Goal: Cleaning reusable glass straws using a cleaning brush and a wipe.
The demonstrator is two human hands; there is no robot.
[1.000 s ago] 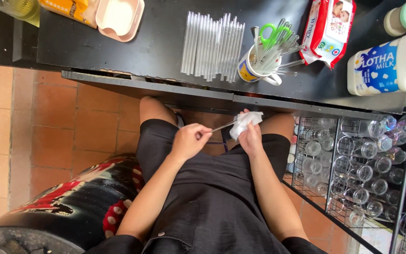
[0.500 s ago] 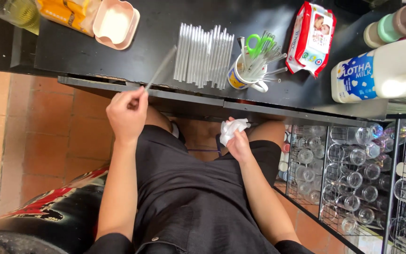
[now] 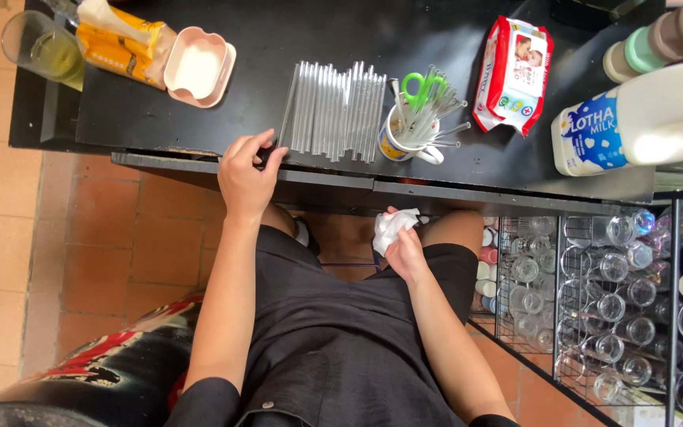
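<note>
The left hand (image 3: pixel 248 175) rested at the front edge of the black counter (image 3: pixel 160 119), its fingertips pinched on the near end of one clear straw (image 3: pixel 286 107) that lay at the left side of the row of clear straws (image 3: pixel 340 109). The right hand (image 3: pixel 406 251) was below counter level, over the lap, clenched on a crumpled white tissue (image 3: pixel 393 227).

Just right of the row stood a mug (image 3: pixel 397 144) holding more straws and green-handled scissors (image 3: pixel 417 85). Beyond it lay a red-and-white wipes packet (image 3: pixel 514 75), then a large white milk jug (image 3: pixel 642 119) on its side. To the left sat a pink open case (image 3: pixel 197 67), a yellow packet (image 3: pixel 120 39) and a glass of pale liquid (image 3: pixel 37 47). A wire rack of upturned glasses (image 3: pixel 610 300) stood to the right of the knees. The counter edge lay between the two hands.
</note>
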